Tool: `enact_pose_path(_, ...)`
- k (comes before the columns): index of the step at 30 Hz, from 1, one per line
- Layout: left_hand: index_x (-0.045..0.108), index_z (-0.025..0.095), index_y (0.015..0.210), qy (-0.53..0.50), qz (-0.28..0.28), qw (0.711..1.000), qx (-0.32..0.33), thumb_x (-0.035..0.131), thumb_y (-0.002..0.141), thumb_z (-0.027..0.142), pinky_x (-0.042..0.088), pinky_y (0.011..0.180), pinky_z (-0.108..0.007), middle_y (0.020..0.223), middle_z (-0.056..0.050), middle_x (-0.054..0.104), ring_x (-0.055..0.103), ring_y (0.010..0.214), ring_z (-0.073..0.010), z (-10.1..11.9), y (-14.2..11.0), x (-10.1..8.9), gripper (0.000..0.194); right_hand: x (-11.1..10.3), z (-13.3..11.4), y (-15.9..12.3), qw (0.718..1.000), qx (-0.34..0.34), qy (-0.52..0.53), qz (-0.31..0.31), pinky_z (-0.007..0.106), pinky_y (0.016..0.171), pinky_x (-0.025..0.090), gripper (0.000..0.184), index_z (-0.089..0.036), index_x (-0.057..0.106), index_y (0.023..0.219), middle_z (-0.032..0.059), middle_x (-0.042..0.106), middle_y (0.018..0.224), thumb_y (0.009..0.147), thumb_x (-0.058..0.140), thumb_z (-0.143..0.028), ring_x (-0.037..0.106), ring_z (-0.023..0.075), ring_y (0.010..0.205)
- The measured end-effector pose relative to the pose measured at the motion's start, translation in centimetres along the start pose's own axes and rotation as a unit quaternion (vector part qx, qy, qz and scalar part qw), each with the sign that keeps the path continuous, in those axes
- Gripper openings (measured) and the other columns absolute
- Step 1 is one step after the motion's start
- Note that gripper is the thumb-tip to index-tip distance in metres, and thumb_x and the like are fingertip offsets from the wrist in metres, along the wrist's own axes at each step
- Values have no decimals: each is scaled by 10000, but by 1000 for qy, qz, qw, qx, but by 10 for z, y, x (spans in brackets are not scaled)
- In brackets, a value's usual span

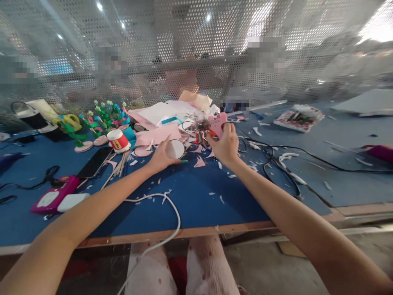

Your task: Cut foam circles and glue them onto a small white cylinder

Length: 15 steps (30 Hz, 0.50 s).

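My left hand [161,156] is closed round the edge of a white disc with a dark rim [175,149], held just over the blue table. In my right hand [226,144] is a pink glue gun [217,124], its nozzle end pointing left and blurred. Beneath and between the hands lie pink paper scraps [199,162] and a pink strip [158,135]. A second pale disc [143,151] rests left of my left hand. White paper sheets [167,111] are heaped behind.
Green craft plants on pink round bases [83,146] stand at the left, near a red-and-white paper cup [118,141], thin sticks [121,164] and a phone [95,162]. A purple power strip [57,194] lies in front. Black cable [276,164] loops right; white cable [176,217] hangs over the edge.
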<state>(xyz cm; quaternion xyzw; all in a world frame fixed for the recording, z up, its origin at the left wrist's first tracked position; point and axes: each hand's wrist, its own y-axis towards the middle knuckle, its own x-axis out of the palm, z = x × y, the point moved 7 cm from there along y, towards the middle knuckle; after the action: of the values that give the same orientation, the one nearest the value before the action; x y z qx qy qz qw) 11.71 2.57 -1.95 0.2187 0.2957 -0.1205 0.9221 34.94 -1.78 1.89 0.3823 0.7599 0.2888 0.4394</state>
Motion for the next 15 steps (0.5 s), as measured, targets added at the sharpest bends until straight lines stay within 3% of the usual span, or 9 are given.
enact_pose_path(5,427,142,1260,-25,80,996,-10,841,521,285,360,1079,-473,1325,-174,499,473,1267,-323,0,-4,-7,859,-9,-12,0,998,-51,-32,-21,370,662,463,285,-190,515,978,126,612,960,767,568,-374,594,281,857)
enact_pose_path(8,425,141,1189,-29,72,997,-11,836,510,280,415,1014,-472,1223,-151,543,526,1183,-314,3,-7,-2,806,-8,-13,-1,996,-52,-52,-42,368,640,451,311,-179,529,994,137,623,961,781,551,-404,600,286,836)
enact_pose_path(15,435,188,1184,-67,55,996,20,838,505,282,441,988,-468,1273,-125,530,531,1171,-298,4,-8,7,795,-1,-4,-1,997,-3,-59,-43,410,680,454,347,-183,492,983,152,622,952,749,560,-430,599,303,850)
